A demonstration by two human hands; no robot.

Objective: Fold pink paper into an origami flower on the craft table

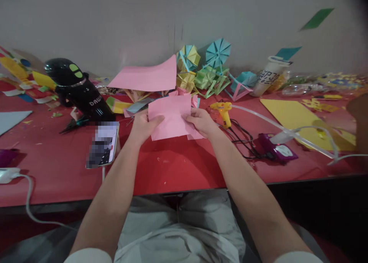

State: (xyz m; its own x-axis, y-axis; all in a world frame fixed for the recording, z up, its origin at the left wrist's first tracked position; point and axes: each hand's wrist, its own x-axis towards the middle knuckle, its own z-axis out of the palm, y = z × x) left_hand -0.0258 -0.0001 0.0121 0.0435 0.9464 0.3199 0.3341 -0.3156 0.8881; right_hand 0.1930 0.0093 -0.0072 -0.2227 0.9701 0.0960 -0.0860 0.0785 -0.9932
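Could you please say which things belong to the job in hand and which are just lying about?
Likely the job: pink paper, in left hand and right hand; perhaps glue gun.
Seemingly lying about: phone, black bottle, white cup, yellow sheet.

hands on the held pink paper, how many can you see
2: the bare left hand at the left edge of the thin pink paper sheet, the bare right hand at its right. No others show there.
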